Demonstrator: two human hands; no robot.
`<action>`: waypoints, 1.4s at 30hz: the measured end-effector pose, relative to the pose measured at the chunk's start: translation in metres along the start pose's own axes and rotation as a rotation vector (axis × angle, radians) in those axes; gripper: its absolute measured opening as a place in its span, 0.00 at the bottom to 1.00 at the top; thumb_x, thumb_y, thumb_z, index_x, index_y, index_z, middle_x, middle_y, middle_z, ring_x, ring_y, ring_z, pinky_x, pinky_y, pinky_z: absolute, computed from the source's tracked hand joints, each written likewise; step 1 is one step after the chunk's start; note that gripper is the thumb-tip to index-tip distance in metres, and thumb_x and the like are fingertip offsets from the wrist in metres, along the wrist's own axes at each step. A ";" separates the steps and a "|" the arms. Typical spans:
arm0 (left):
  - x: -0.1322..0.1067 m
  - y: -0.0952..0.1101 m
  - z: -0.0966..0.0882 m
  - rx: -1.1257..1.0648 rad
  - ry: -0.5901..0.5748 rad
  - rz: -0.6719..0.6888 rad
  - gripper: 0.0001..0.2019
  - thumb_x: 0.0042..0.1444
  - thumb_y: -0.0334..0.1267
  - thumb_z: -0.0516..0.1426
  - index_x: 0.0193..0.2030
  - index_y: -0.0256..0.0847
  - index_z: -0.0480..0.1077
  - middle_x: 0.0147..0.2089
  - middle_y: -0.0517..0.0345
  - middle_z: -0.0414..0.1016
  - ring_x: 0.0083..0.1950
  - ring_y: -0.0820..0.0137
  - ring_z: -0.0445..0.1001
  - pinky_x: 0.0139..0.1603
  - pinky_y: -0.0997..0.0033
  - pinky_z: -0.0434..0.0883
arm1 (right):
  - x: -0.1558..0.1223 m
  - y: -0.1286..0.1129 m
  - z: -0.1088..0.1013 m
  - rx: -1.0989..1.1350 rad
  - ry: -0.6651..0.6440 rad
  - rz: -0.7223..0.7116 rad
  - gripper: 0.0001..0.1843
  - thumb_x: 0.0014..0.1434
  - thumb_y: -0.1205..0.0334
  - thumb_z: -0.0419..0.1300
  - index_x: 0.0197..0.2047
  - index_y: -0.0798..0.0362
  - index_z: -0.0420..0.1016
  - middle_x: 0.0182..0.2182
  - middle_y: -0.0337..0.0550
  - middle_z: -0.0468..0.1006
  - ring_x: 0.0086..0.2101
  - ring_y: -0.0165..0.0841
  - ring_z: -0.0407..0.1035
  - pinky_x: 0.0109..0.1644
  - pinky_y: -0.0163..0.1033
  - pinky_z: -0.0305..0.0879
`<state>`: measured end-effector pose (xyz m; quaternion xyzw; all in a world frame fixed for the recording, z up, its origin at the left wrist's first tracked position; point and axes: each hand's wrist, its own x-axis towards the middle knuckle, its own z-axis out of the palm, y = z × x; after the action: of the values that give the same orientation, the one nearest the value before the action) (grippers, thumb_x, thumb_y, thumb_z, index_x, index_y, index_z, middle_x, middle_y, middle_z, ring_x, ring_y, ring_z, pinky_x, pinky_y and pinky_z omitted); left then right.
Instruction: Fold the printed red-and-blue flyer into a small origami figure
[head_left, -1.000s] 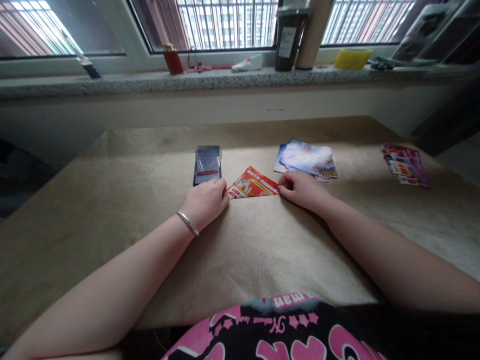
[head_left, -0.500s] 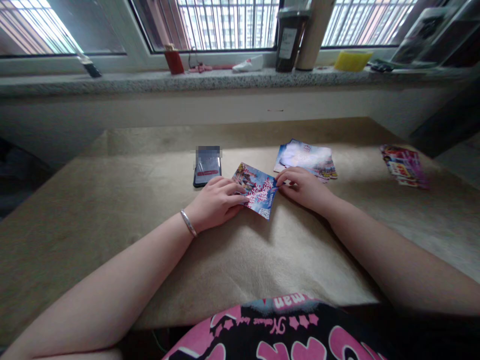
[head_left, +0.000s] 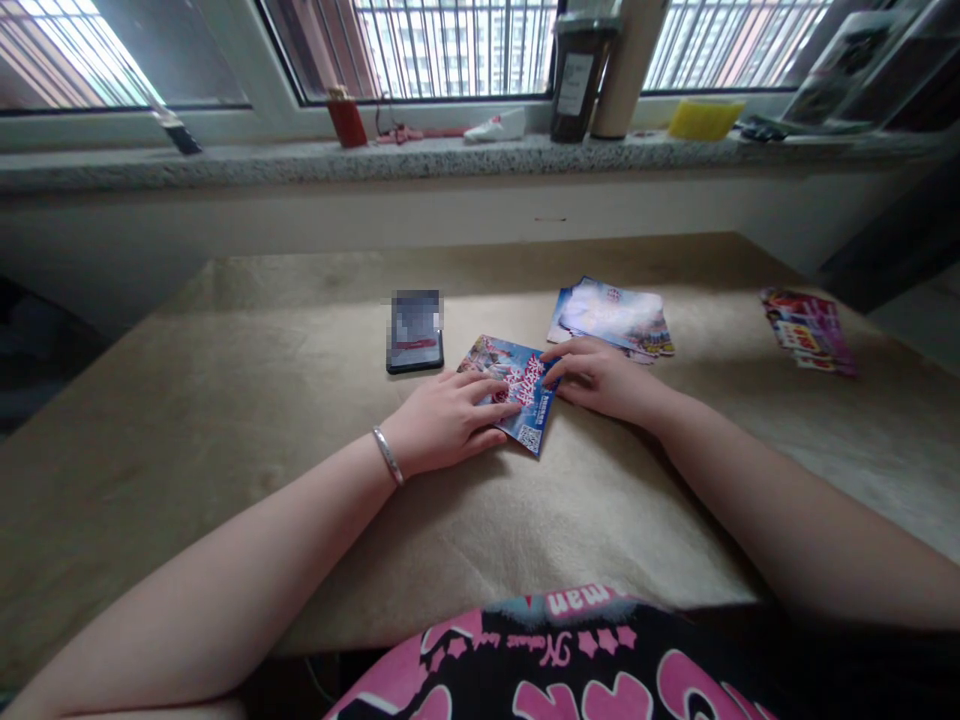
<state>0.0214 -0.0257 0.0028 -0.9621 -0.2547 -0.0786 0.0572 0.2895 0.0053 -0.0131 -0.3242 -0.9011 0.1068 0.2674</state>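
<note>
Head view, folded blue leaflet (head_left: pixel 523 398) lying flat on the tan-covered counter (head_left: pixel 225 420), midway between the two hands. Left hand (head_left: pixel 448 420), fingers extended and spread, presses palm-down on the leaflet's left half. Right hand (head_left: pixel 600 378), loosely curled, has its fingertips on the leaflet's upper right corner; whether it pinches the edge cannot be told. A phone (head_left: pixel 415 338) lies just left of the leaflet, a leaflet stack (head_left: pixel 619 315) lies just beyond the right hand, and a second stack (head_left: pixel 810 330) sits well apart at right.
</note>
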 end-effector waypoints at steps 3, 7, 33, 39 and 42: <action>0.000 0.002 0.001 -0.001 -0.025 -0.022 0.19 0.65 0.48 0.47 0.59 0.49 0.65 0.60 0.51 0.66 0.59 0.60 0.65 0.60 0.52 0.63 | 0.000 -0.001 0.000 0.008 -0.033 -0.027 0.07 0.56 0.63 0.59 0.37 0.48 0.78 0.48 0.45 0.75 0.48 0.36 0.68 0.53 0.48 0.65; 0.000 0.003 0.001 -0.005 -0.023 -0.033 0.19 0.65 0.48 0.47 0.59 0.49 0.65 0.60 0.51 0.66 0.59 0.60 0.65 0.60 0.52 0.63 | 0.000 -0.003 0.000 -0.017 -0.073 -0.036 0.07 0.56 0.63 0.59 0.37 0.48 0.78 0.50 0.46 0.74 0.49 0.37 0.67 0.54 0.48 0.64; 0.001 0.004 0.005 -0.019 0.009 -0.038 0.18 0.65 0.47 0.47 0.59 0.51 0.64 0.60 0.53 0.65 0.59 0.60 0.63 0.60 0.52 0.60 | 0.006 -0.018 0.014 0.006 0.126 0.278 0.05 0.57 0.61 0.58 0.35 0.52 0.74 0.55 0.51 0.67 0.55 0.40 0.64 0.60 0.50 0.59; 0.001 0.004 0.003 -0.029 -0.010 -0.045 0.19 0.64 0.48 0.48 0.60 0.50 0.64 0.61 0.53 0.64 0.59 0.59 0.62 0.60 0.52 0.60 | 0.008 -0.016 0.013 0.018 0.158 0.321 0.07 0.57 0.61 0.57 0.38 0.50 0.75 0.47 0.49 0.73 0.48 0.40 0.68 0.54 0.50 0.64; 0.002 0.006 0.003 -0.051 -0.035 -0.054 0.20 0.64 0.47 0.48 0.61 0.49 0.62 0.63 0.56 0.63 0.59 0.59 0.61 0.61 0.52 0.59 | 0.009 -0.015 0.013 0.016 0.163 0.344 0.08 0.57 0.61 0.57 0.38 0.51 0.76 0.39 0.47 0.74 0.41 0.38 0.70 0.48 0.47 0.67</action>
<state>0.0268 -0.0292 0.0001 -0.9573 -0.2793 -0.0696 0.0258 0.2687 -0.0009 -0.0142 -0.4788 -0.8069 0.1317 0.3198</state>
